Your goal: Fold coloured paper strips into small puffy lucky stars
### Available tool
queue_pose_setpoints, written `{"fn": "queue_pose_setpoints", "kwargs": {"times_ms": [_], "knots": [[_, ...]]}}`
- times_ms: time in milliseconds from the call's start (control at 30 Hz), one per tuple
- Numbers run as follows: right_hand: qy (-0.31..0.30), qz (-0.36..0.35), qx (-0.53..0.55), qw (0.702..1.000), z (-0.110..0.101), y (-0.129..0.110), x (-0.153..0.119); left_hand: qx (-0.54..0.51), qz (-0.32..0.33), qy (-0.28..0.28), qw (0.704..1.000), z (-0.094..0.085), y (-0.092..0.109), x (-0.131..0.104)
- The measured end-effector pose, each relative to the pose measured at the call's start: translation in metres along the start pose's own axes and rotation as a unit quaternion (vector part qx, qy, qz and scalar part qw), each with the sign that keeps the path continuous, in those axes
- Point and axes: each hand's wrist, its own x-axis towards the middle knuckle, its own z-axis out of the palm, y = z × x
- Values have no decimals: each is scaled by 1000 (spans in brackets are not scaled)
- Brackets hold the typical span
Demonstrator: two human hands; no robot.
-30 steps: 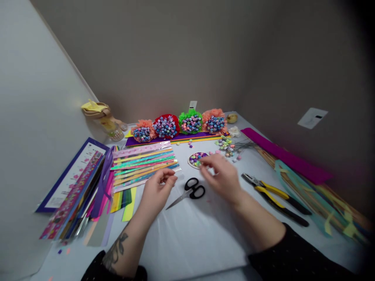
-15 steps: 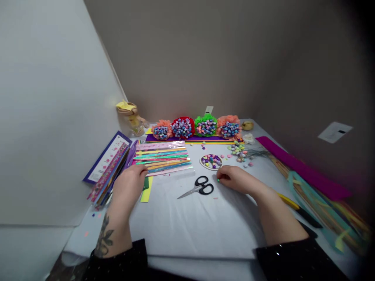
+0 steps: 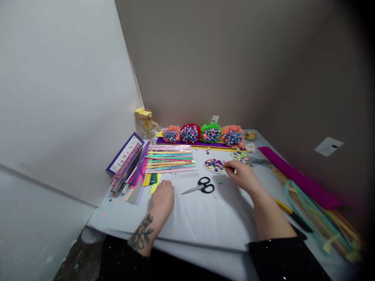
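Paper strips [image 3: 170,158] lie beyond my left hand [image 3: 163,197] — it rests loosely curled on the table [image 3: 202,218], gripping nothing; my right hand [image 3: 241,174] pinches by the dish [image 3: 214,165] — contents unclear.

Left hand [image 3: 163,196] palm-down, fingers curled, right hand [image 3: 242,175] extended forward, fingertips pinched

no readable text, print on the purple-bordered card [image 3: 124,152] too small
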Motion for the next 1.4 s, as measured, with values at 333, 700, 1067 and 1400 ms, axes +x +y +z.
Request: {"fn": "queue_pose_setpoints", "kwargs": {"times_ms": [333,700,1067,1400], "knots": [[-220,-184,-58,956,27,-56,-2,-327,-24,42,944,-5,-84,-84],[-278,-128,-137,942,35,-82,-5,-831,-28,-227,507,-22,-57,-118],[128,-223,138,956,1,-164,-70,-834,25,-297,464,-25,-42,-128],[-67,-373,-31,925,2,-157,-108,-646,-2,-335,686,0,12,-107]]}}
